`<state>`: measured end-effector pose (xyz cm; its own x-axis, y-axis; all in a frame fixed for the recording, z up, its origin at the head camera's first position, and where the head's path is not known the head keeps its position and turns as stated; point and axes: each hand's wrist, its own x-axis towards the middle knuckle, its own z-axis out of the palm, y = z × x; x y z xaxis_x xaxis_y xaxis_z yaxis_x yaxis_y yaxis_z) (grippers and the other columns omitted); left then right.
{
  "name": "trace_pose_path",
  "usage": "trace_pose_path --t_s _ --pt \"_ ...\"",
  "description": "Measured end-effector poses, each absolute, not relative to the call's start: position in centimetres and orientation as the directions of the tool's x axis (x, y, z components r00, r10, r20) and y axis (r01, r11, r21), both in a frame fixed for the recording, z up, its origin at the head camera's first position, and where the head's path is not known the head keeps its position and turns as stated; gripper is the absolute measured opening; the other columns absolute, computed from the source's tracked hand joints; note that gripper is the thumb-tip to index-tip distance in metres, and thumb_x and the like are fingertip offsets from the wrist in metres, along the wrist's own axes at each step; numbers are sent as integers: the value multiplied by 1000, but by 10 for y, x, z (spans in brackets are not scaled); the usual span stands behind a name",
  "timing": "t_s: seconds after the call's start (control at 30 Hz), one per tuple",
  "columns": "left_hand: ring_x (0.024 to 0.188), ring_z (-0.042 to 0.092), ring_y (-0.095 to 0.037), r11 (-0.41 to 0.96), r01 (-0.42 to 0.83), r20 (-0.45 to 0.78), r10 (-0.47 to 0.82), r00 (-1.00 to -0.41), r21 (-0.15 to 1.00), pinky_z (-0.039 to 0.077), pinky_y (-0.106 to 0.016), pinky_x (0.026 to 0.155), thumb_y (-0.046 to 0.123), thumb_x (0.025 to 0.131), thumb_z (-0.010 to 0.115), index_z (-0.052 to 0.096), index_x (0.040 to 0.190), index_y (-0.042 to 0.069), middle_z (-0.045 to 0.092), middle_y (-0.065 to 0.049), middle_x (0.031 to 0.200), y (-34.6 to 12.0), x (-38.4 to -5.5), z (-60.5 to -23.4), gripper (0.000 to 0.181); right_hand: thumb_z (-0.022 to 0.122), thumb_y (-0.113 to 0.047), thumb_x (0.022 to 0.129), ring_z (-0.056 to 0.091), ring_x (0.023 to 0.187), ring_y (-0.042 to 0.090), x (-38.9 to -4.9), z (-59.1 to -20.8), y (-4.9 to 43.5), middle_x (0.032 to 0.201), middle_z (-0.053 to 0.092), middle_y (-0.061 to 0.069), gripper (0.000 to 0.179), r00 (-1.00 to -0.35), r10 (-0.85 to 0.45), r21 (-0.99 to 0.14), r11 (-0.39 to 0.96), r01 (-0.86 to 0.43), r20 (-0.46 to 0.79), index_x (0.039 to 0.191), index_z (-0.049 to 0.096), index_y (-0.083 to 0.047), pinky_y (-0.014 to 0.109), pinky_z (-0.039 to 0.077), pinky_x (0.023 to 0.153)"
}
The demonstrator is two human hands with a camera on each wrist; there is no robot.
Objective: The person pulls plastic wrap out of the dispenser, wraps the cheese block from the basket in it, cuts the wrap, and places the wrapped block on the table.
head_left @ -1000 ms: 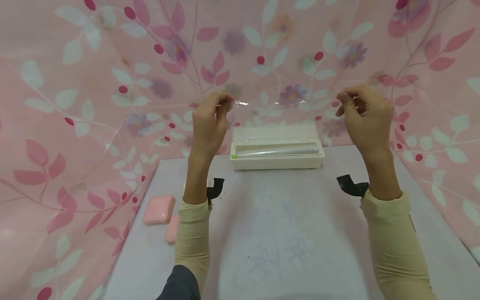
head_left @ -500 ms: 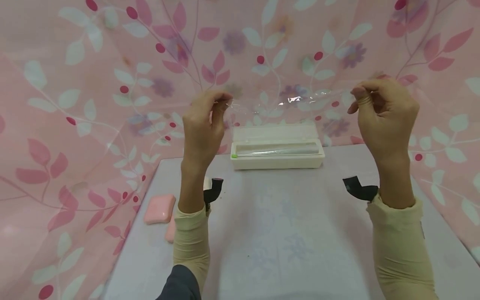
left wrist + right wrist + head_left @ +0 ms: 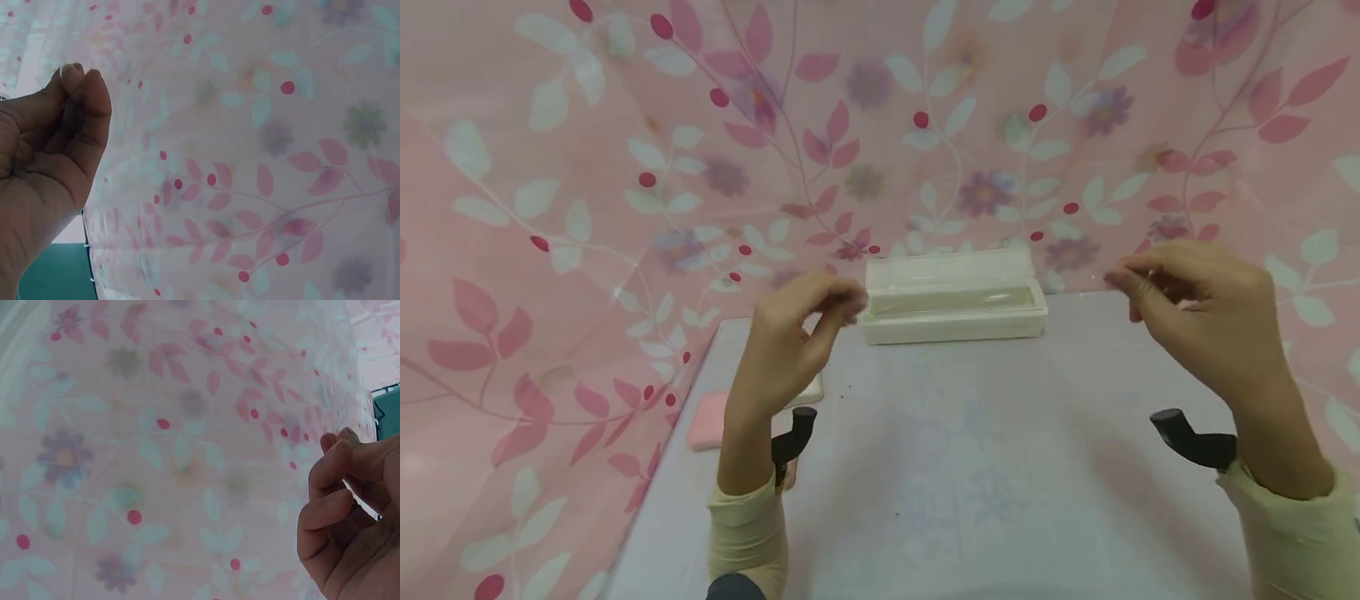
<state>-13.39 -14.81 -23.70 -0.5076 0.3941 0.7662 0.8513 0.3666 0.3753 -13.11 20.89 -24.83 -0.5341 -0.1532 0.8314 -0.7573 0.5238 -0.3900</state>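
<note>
A sheet of clear plastic wrap (image 3: 340, 403) is stretched between my two raised hands; it is nearly invisible in the head view. My left hand (image 3: 793, 337) pinches its left side between thumb and fingertips, in front of the left end of a long white box. On the right, my right hand (image 3: 1213, 321) pinches the other side, well to the right of that box. The white box (image 3: 955, 330) lies at the back of the table with its lid raised, and its trough faces me. Both wrist views show the fingertips meeting at the film's edge.
Left of my left forearm lies a pink, rounded square object (image 3: 706, 421). A whitish object (image 3: 809, 392) and another pink piece are partly hidden behind that forearm. A pale cloth covers the table (image 3: 955, 467), and a flowered pink curtain (image 3: 880, 125) hangs behind and beside it.
Both hands first spread apart with the film high up, the right moving rightward. Now they are lower and nearer to me, the film's bright glints no longer showing against the curtain.
</note>
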Motion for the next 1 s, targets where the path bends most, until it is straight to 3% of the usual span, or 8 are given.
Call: trace_pose_path --t_s 0.13,0.23,0.37,0.5,0.6,0.73,0.83,1.0 --pt "72 58 -8 287 809 602 551 -578 514 49 -22 65 -4 84 64 65 93 7 61 3 84 -159 -115 -258 14 72 17 66 45 53 -2 -110 -262 222 62 52 -6 28 -609 -360 -443 446 -778 707 83 70 -5 14 35 48" --pt "72 59 -8 223 754 459 677 -575 618 50 -22 64 0 86 63 63 94 10 60 5 84 -165 -106 -275 13 74 15 66 45 52 -2 -101 -283 233 65 52 -13 39 -679 -486 -516 441 -734 550 88 69 -16 15 35 46" --pt "74 60 -7 195 633 247 804 -541 749 51 -23 64 4 90 59 62 94 13 61 6 86 -170 -100 -304 10 72 6 74 43 46 1 -94 -321 244 71 57 -13 33 -708 -623 -683 358 -636 332 90 68 -23 16 35 41" --pt "72 60 -4 250 491 24 874 -486 834 52 -24 62 8 92 58 62 92 15 62 6 84 -169 -100 -343 8 68 -3 82 42 44 1 -94 -358 247 72 59 -8 19 -662 -734 -835 261 -485 155 90 68 -20 20 36 36" --pt "68 60 -5 288 386 -110 900 -422 877 52 -26 59 8 90 60 63 91 12 63 5 81 -165 -104 -375 5 67 -12 85 43 45 -3 -97 -383 245 69 59 -8 9 -623 -782 -874 287 -393 24 86 68 -21 22 38 35" --pt "64 61 -9 298 272 -200 920 -337 915 53 -33 55 3 87 63 63 91 7 65 2 80 -160 -113 -418 6 68 -18 84 43 44 -6 -104 -419 238 67 60 -8 4 -549 -830 -892 321 -320 -102 80 68 -21 21 39 35" --pt "60 60 -12 316 217 -245 922 -299 924 52 -39 53 1 84 65 62 90 5 64 0 76 -158 -118 -445 8 69 -18 83 40 41 -8 -108 -445 234 64 59 -7 6 -504 -856 -900 304 -311 -115 77 67 -18 18 38 33" --pt "57 59 -13 371 188 -307 904 -297 910 52 -34 50 -2 82 66 59 88 4 62 -3 70 -157 -122 -476 11 73 -22 78 38 36 -8 -110 -480 228 52 53 -10 15 -545 -823 -871 377 -315 -159 67 64 -16 15 35 33"
